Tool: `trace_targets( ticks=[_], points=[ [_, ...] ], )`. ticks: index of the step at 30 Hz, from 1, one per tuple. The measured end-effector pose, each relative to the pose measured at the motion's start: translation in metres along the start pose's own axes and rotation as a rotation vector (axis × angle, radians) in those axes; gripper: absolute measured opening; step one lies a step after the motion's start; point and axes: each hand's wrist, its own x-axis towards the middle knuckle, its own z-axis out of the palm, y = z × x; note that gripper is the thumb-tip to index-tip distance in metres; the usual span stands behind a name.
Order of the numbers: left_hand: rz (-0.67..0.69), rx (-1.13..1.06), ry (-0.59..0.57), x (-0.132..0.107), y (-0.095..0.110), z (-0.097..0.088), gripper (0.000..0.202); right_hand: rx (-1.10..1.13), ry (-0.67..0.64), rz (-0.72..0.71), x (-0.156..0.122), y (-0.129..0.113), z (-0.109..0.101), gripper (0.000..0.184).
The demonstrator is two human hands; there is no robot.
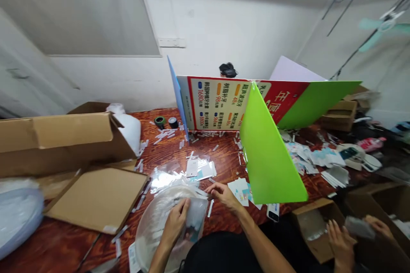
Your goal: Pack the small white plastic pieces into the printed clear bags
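Note:
My left hand (175, 222) presses down on a clear plastic sleeve with a printed card inside (192, 222), fingers curled on its top edge. The sleeve lies on a stack of clear plastic bags (153, 217) at the table's near edge. My right hand (223, 194) pinches the sleeve's upper right corner, near a white adhesive strip (210, 207). A small pile of printed cards (241, 191) lies just right of that hand.
A big open cardboard box (64, 140) and its flap (96, 198) fill the left. A green divider board (269, 158) and a printed sign (221, 102) stand upright on the red wooden table (64, 243). Two tape rolls (166, 122) sit far back. Another person's hands (349, 239) work at the lower right.

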Motion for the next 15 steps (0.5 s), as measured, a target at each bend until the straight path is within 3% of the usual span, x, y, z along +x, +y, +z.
trace_targets(
  ticks=[3,8,11,15],
  points=[
    [0.028,0.003,-0.117,0.005,-0.002,0.011,0.061,-0.143,0.021,0.015,-0.016,-0.014,-0.001,0.042],
    [0.088,-0.078,-0.205,0.012,-0.013,0.032,0.054,-0.699,0.026,-0.021,-0.053,-0.025,-0.021,0.004],
    [0.058,-0.092,-0.166,0.014,-0.026,0.037,0.055,-1.081,-0.091,0.044,-0.085,-0.012,-0.045,0.014],
    [0.016,-0.071,-0.139,0.014,-0.047,0.036,0.051,-1.392,-0.182,0.297,-0.132,0.026,-0.088,0.045]
  ],
)
